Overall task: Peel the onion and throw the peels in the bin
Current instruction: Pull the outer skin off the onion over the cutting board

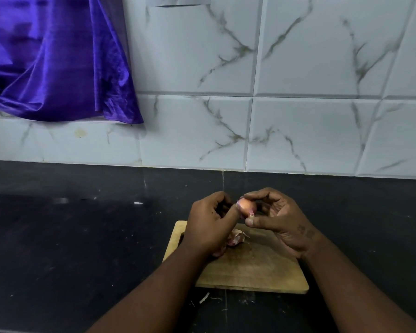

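Note:
A small pinkish onion [246,206] is held in the air above the far end of a wooden cutting board [255,270]. My right hand [281,218] pinches it between thumb and curled fingers. My left hand [210,224] has its fingers curled and its thumb tip pressed against the onion's left side. A heap of pink peels [235,237] lies on the board just below the hands, partly hidden by my left hand. No bin is in view.
The board rests on a black countertop [82,236] against a white marble-patterned tile wall [274,116]. A purple cloth [58,63] hangs at the upper left. Small peel scraps [204,298] lie on the counter in front of the board.

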`<state>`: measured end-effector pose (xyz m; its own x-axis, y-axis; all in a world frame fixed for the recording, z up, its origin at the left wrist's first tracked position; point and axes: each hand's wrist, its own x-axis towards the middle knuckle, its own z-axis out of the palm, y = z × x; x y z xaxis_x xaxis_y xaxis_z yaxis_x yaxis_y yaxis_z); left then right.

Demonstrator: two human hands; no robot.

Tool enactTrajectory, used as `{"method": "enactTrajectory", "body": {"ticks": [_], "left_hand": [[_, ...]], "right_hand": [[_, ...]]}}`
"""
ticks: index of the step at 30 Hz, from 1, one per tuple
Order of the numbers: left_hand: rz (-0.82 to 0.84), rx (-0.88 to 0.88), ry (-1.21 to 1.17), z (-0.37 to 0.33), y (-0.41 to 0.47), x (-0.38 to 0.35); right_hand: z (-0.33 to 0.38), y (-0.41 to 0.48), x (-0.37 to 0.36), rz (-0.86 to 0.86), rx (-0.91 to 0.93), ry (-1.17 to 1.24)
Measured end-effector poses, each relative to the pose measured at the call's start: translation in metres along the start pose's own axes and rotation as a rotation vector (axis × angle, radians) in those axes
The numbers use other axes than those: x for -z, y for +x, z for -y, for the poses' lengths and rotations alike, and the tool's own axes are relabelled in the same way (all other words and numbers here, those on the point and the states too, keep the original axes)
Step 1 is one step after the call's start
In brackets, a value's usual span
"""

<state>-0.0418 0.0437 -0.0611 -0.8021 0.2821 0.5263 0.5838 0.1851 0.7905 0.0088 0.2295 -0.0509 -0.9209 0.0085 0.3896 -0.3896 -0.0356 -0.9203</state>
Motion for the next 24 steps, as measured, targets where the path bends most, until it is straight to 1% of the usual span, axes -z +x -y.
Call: {"method": "enactTrajectory", "body": {"ticks": [3,6,11,16,19,24], "left_hand": [[-0.008,-0.004,0.009,0.0000,0.0009,-0.0001],[-0.019,0.000,0.020,0.0019,0.0032,0.0001],[-0.006,-0.008,-0.074,0.0001,0.0000,-0.0008],[-0.002,-0.023,-0.049,0.0000,0.0000,-0.0011],[-0.013,-0.020,-0.037,0.0032,0.0020,-0.0015],[-0.001,-0.015,-0.089,0.0010,0.0003,-0.0020]], "right_hand": [[-0.0003,0.0008,-0.0006,0.004,0.013,-0.025],[-0.0013,0.0014,-0.0012,-0.011,0.005,0.002],[-0.0013,0.0014,-0.0002,-0.002,0.014,0.007],[-0.0025,0.0018,0.0011,0.008,0.026,-0.014],[-0.0027,0.0026,0.0001,-0.002,0.013,0.016],[-0.0023,0.0025,0.0017,-0.005,0.010,0.023]]}}
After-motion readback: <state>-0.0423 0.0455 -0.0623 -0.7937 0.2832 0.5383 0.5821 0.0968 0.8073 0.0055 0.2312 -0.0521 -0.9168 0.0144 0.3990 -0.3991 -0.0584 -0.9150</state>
